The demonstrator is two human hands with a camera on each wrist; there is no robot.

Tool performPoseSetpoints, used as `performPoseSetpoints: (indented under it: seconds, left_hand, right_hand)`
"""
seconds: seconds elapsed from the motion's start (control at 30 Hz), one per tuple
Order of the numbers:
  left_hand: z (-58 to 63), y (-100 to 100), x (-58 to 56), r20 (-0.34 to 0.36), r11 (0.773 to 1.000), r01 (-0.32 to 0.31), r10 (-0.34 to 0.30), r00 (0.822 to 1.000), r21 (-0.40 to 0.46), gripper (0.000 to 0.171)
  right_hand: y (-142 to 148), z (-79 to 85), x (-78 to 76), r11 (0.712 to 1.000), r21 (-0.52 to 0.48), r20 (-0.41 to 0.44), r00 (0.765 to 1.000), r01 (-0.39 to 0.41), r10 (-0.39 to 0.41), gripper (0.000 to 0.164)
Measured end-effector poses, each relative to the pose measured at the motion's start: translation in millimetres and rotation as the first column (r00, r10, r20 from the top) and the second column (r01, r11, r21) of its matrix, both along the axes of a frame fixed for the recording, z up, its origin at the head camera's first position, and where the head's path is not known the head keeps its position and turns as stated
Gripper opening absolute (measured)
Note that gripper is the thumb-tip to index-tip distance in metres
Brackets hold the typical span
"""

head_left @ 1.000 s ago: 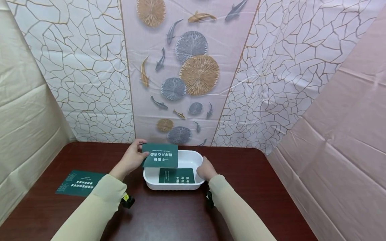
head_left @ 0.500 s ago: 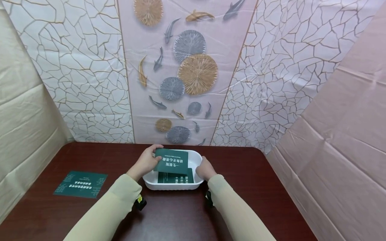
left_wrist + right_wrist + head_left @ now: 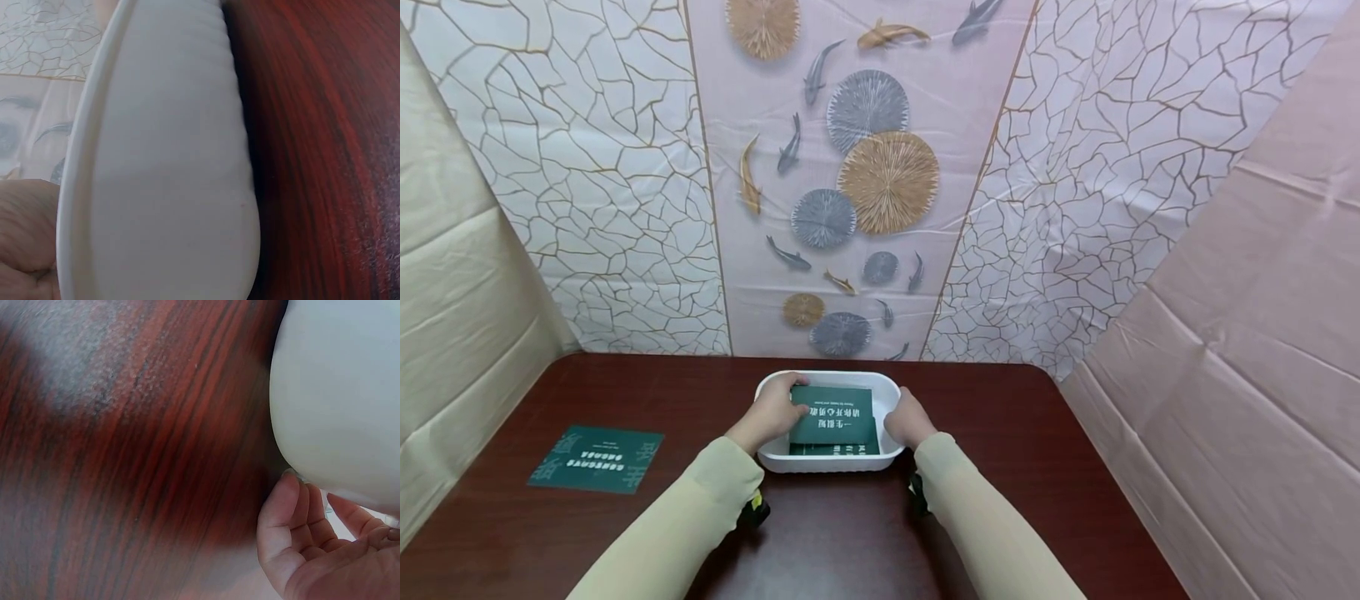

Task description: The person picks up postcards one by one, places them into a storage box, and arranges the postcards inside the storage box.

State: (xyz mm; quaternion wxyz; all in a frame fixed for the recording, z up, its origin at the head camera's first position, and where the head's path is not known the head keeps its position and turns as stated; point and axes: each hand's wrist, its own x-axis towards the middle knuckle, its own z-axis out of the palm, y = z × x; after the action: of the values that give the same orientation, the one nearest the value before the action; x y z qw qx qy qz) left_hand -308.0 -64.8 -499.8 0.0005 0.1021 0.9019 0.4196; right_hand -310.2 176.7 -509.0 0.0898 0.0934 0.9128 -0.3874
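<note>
My left hand (image 3: 777, 410) pinches the left edge of a green card with white lettering (image 3: 832, 416), low inside a white oval-cornered plastic tray (image 3: 829, 466). Under that card lies another green card (image 3: 861, 448), mostly covered, with only its near strip and right edge showing. My right hand (image 3: 912, 419) grips the tray's right end; in the right wrist view its fingers (image 3: 284, 506) curl up against the tray's outer wall (image 3: 337, 394). From the left wrist, the tray's near wall (image 3: 169, 144) hides the cards, and only part of the left hand (image 3: 28, 231) shows.
A third green printed card (image 3: 597, 459) lies flat on the dark red wooden table (image 3: 1000, 500), left of the tray. Behind the table's far edge hangs a patterned cloth (image 3: 880, 250), with plain cloth walls at both sides.
My left hand has carried the green card rightward and down into the tray, over the card lying there. The right hand has kept its grip on the tray's end.
</note>
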Motion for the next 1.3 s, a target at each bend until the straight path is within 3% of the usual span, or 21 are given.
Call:
performPoseSetpoints:
  seconds: [0.1,0.2,0.33,0.6,0.8,0.97,1.3]
  left_hand:
    - [-1.3,2,0.4,-0.052,0.997,0.013,-0.017,0.998,-0.078,0.045]
    - [-2.5,5,1.1,-0.043,0.990,0.022,-0.028,0.999,-0.136,0.045]
    - [-4.6,7,2.4,0.003,0.989,0.027,-0.026,1.000,-0.148,0.046]
    - [-9.9,9,4.6,-0.003,0.976,0.050,-0.052,0.999,-0.213,0.043]
    - [-11.5,10,4.3,0.040,0.954,0.083,-0.075,0.996,-0.287,0.040]
    - [-12.8,11,2.6,0.070,0.950,0.082,-0.064,0.995,-0.302,0.040]
    - [-13.6,11,5.2,0.071,0.936,0.097,-0.077,0.995,-0.340,0.041]
  right_hand:
    - [0,0.0,-0.4,1.000,-0.006,-0.001,1.000,-0.003,0.003,0.065]
    - [0,0.3,0.2,1.000,-0.012,0.003,1.000,-0.001,0.001,0.067]
    - [1,0.5,1.3,1.000,-0.001,-0.005,1.000,-0.004,0.004,0.067]
    - [1,1.5,1.4,1.000,0.001,-0.011,1.000,-0.013,0.013,0.067]
    - [0,-0.3,0.0,1.000,0.001,-0.003,1.000,-0.013,0.013,0.068]
    - [0,0.4,0.7,1.000,0.006,-0.027,0.999,-0.024,0.024,0.066]
    - [1,-2.3,-1.2,1.000,0.000,0.001,1.000,-0.013,0.013,0.066]
